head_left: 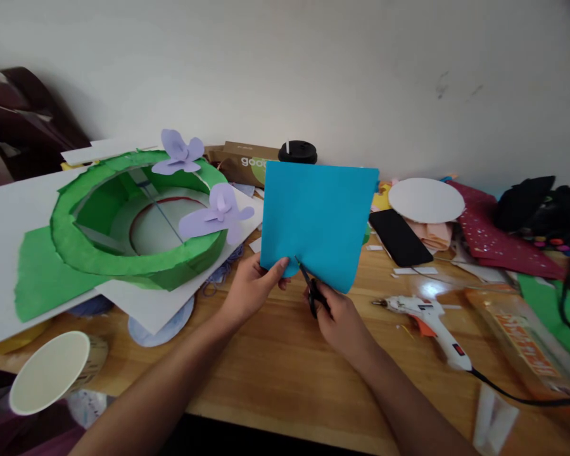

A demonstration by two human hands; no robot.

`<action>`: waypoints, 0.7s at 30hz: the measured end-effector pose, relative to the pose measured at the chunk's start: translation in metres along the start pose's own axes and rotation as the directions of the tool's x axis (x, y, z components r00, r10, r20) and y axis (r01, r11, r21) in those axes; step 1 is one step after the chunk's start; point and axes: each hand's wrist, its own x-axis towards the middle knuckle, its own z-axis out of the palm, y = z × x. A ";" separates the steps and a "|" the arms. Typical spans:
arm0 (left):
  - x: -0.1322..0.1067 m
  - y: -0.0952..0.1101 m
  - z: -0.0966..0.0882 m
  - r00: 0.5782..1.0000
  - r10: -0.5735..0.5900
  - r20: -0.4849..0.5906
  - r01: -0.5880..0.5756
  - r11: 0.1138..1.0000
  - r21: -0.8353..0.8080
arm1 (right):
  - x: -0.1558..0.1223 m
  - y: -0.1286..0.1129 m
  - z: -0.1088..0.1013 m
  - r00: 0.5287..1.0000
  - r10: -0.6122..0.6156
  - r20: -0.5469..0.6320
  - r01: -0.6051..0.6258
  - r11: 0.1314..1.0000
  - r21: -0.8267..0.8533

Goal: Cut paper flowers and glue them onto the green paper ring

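Note:
A blue sheet of paper is held up over the table by my left hand, which pinches its lower left corner with the thumb in front. My right hand grips black-handled scissors, the fingers around the handles. The blades point up and left and sit in a cut at the sheet's lower edge, a little right of my left thumb. To the left stands a green paper ring with two purple paper flowers on its rim.
A white glue gun with a black cord lies on the wooden table at right, near an orange plastic packet. Behind it are a black phone and a white disc. A paper cup stands at the front left.

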 end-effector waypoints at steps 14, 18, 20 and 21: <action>-0.001 0.005 -0.005 0.999 0.039 0.022 -0.043 0.974 0.222 | 0.000 -0.002 -0.002 1.000 -0.012 0.015 0.012 1.000 -0.003; -0.002 0.001 -0.001 0.998 0.069 0.008 -0.069 0.987 0.145 | 0.001 -0.002 -0.001 1.000 -0.004 0.010 0.004 1.000 0.001; -0.003 -0.001 0.002 0.997 0.083 0.006 -0.083 0.994 0.077 | 0.001 -0.002 -0.001 1.000 0.001 0.011 -0.001 1.000 0.012; -0.003 -0.003 0.003 0.996 0.087 0.004 -0.087 0.995 0.057 | 0.001 -0.002 -0.001 1.000 0.003 0.013 -0.003 1.000 0.013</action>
